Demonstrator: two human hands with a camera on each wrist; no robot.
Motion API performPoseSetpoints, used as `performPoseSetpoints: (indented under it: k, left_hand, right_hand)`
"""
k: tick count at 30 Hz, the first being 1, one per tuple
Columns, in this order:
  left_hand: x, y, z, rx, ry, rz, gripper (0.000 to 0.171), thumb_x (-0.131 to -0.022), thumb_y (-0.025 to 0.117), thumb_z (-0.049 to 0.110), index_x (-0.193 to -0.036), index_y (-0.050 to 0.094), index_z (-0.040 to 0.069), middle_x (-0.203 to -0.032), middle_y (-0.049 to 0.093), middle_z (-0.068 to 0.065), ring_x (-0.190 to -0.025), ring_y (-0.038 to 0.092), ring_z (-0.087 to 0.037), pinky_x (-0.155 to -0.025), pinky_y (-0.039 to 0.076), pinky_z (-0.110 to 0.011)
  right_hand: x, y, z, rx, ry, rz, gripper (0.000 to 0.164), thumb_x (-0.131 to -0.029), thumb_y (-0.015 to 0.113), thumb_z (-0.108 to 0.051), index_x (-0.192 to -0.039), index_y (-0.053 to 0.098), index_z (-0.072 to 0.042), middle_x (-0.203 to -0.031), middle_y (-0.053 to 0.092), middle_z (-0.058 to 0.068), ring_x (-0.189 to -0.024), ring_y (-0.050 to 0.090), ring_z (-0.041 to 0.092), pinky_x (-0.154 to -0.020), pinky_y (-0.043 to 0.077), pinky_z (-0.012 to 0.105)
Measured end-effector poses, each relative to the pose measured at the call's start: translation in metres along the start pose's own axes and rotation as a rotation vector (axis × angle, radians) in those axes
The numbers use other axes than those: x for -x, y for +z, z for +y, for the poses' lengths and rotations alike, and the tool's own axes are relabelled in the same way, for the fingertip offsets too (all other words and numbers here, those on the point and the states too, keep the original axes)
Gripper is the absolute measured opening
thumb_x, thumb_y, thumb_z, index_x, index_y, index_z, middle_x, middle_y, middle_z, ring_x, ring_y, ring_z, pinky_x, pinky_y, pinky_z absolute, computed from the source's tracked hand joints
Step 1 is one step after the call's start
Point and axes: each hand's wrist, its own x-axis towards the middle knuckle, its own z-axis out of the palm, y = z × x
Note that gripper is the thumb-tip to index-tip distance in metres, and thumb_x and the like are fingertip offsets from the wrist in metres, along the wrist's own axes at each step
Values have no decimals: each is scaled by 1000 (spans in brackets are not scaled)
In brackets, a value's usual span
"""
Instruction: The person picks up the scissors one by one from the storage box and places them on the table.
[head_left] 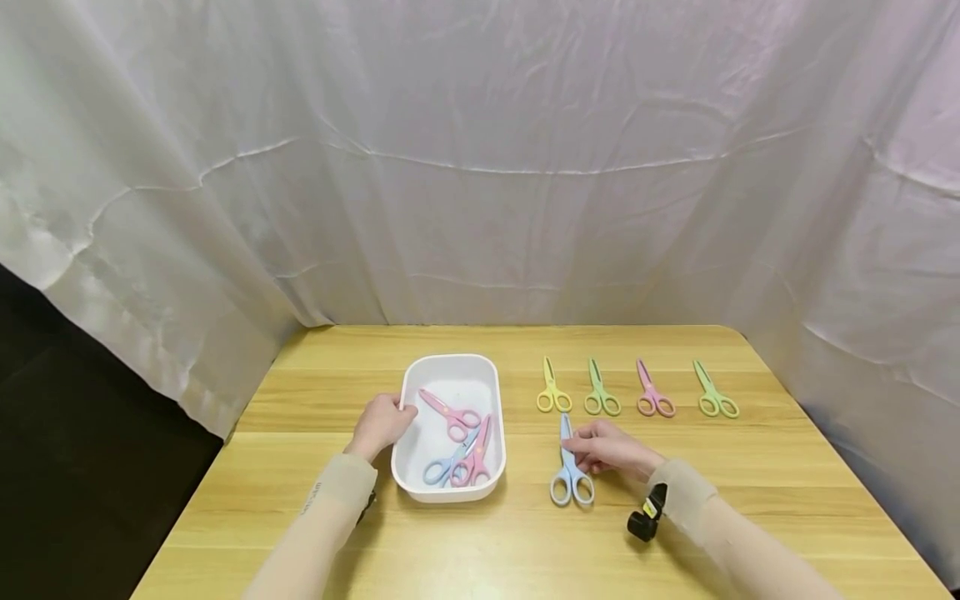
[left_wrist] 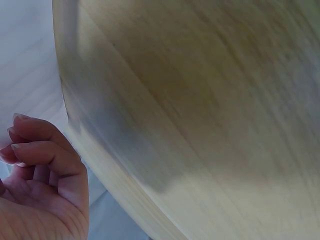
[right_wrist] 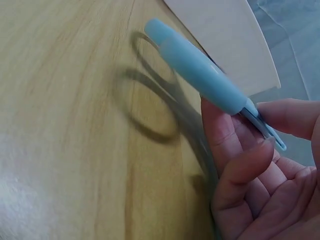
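Observation:
My right hand pinches a pair of light blue scissors by the blade part, with the handle loops toward me. Seen in the right wrist view, the scissors are edge-on between thumb and fingers, casting a shadow on the wood. On the left wall of a white plastic box rests my left hand, its thumb over the rim. Inside lie pink scissors, another pink pair and blue scissors, partly overlapping. In the left wrist view the left hand has curled fingers; the box does not show there.
Behind my right hand, yellow scissors, green scissors, pink scissors and more green scissors lie in a row on the wooden table. A pale curtain hangs along the table's back edge.

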Motion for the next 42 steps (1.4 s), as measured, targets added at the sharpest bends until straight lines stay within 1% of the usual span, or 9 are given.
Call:
performPoseSetpoints:
  k: [6,12,16,19,22,29,36,42]
  left_hand:
    - [-1,1,-1,-9,2,9,35,-91,57,24,-110,71,-2,-95,72,-14,-79,65,-20,-62,53,-26]
    - [0,1,-1,-2,2,10,35,-91,57,25,-109,71,-1,-95,72,-14,-78,65,-20,-62,53,-26]
    - [1,-1,0,-7,14,17,39,-91,57,24,-116,70,-2,-101,73,-16,-81,67,-21,-66,56,-28]
    - [3,-2,1,-4,18,17,42,-91,57,24,-121,69,-3,-106,73,-18,-83,68,-21,-69,57,-30]
    - [3,-2,1,0,13,13,42,-91,57,24,-121,69,-3,-106,73,-18,-83,68,-21,-68,57,-29]
    - [2,-1,0,-5,16,16,40,-91,57,23,-118,70,-2,-104,74,-17,-83,67,-21,-69,57,-30]
    - [2,-1,1,-19,10,19,40,-91,56,25,-116,71,-2,-105,73,-17,-85,66,-22,-73,57,-31]
    - [1,0,1,-31,9,19,40,-91,55,26,-114,71,-2,-103,73,-16,-86,65,-22,-74,56,-33]
  right_hand:
    - [-1,4,0,31,20,19,26,-98,62,-24,-94,68,0,-69,68,-6,-57,58,1,-48,40,12]
    - [-4,6,2,57,19,31,22,-95,67,-22,-86,69,-2,-66,68,-6,-54,56,1,-46,36,12]
    - [-4,6,0,89,14,27,21,-94,69,-22,-82,67,-4,-65,67,-7,-54,54,2,-46,35,14]
    - [-4,6,-2,141,11,28,25,-94,69,-24,-78,65,-5,-65,65,-5,-54,52,4,-48,36,15]
    - [-3,4,-4,183,1,18,27,-94,69,-25,-76,64,-4,-64,64,-3,-52,50,5,-48,37,15]
    - [-2,4,-9,251,-18,-25,31,-95,69,-24,-73,62,-3,-59,63,-2,-48,57,6,-45,36,14]
    - [-3,3,-12,289,-5,-44,31,-95,69,-26,-73,61,-5,-59,64,-1,-48,60,7,-47,47,16]
    - [-4,2,-14,341,-11,-50,35,-94,70,-28,-70,61,-4,-55,61,-1,-45,58,8,-47,49,18]
